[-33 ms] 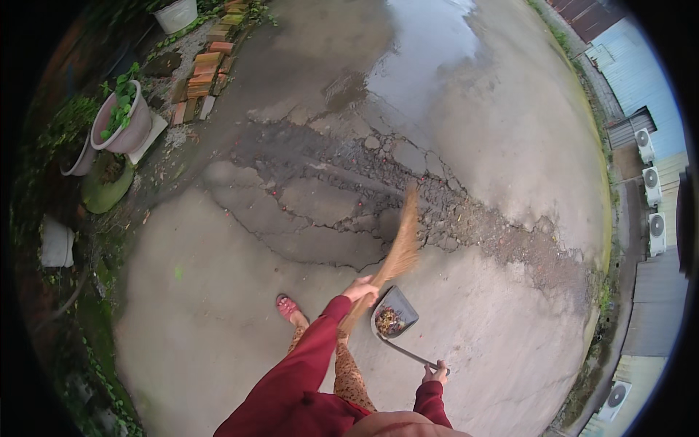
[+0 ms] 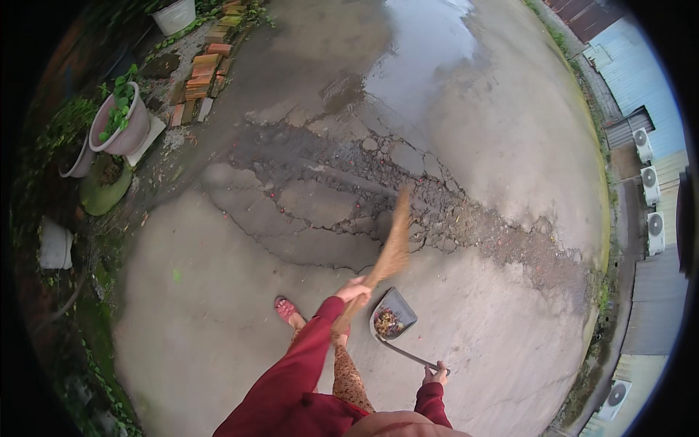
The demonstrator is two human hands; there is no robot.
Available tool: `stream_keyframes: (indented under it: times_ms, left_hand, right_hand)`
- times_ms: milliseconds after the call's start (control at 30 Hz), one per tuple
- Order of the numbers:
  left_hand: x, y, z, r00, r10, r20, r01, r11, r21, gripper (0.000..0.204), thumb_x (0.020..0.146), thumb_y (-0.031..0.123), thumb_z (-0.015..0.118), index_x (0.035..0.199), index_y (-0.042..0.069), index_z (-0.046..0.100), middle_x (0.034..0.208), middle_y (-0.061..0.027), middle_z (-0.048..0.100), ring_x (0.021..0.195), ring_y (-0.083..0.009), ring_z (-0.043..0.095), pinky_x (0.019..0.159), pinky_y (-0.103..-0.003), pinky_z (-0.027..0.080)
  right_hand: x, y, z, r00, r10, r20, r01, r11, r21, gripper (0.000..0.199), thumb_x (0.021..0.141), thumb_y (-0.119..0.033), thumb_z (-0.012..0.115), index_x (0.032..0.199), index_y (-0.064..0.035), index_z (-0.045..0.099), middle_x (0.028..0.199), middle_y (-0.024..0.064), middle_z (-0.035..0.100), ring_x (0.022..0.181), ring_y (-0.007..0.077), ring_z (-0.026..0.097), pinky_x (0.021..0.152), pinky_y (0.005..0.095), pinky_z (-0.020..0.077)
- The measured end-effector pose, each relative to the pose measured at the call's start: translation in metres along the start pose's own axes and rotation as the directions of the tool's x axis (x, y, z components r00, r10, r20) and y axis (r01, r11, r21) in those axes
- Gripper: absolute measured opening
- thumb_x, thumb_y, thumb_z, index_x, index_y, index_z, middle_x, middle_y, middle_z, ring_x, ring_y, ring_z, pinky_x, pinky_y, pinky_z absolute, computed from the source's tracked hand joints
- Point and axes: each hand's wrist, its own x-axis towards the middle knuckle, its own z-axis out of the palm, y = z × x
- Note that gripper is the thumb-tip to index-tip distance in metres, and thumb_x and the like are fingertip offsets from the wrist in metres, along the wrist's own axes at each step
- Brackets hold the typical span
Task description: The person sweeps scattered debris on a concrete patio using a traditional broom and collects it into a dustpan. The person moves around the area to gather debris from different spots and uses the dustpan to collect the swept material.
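The left hand (image 2: 354, 290) is in front of the person, and its grip is closed around a straw-coloured broom (image 2: 391, 256), with a part of it reaching below the hand. The broom is tilted: its bristles point away from the person, toward the cracked ground (image 2: 320, 200). They are blurred, so I cannot tell if they touch it. The right hand (image 2: 436, 374) is lower and more to the right; its grip is wrapped around the end of a thin handle (image 2: 408, 354), which belongs to a grey dustpan (image 2: 404, 307). The dustpan is near the broom, on its right side, and in it lies a small heap of debris (image 2: 386, 321) in mixed colours. A pink sandal (image 2: 285, 309) is seen left of the left hand. Farther away there are a puddle (image 2: 419, 58), orange bricks (image 2: 202, 81) and, at the right, 4 white air-conditioner units (image 2: 656, 233).
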Motion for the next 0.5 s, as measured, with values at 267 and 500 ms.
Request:
stream_keyframes:
  times_ms: [267,500]
  left_hand:
    - [-0.219,-0.035,-0.129,0.878,-0.006,-0.479,-0.203,0.901,-0.383,0.033,0.065,0.005,0.051,0.098,0.004,0.045,0.071,-0.0086,0.050,0.054,-0.0157,0.050,0.046,-0.027,0.044]
    - [-0.226,-0.070,-0.123,0.458,0.108,-0.882,-0.360,0.930,-0.073,0.038,0.062,0.004,0.050,0.099,0.004,0.042,0.072,-0.0087,0.048,0.057,-0.0160,0.050,0.046,-0.029,0.044]
  right_hand:
    - [-0.031,-0.049,-0.026,0.986,-0.167,-0.011,0.140,0.858,-0.494,0.072,0.062,-0.008,0.067,0.122,-0.0076,0.027,0.117,0.0134,0.033,0.104,0.0297,0.036,0.083,0.0432,0.0346]
    - [-0.172,-0.022,0.050,0.592,0.091,0.801,0.675,0.487,-0.555,0.044,0.079,-0.021,0.054,0.113,0.0031,0.041,0.108,0.0162,0.047,0.098,0.0239,0.046,0.086,0.0349,0.0347]
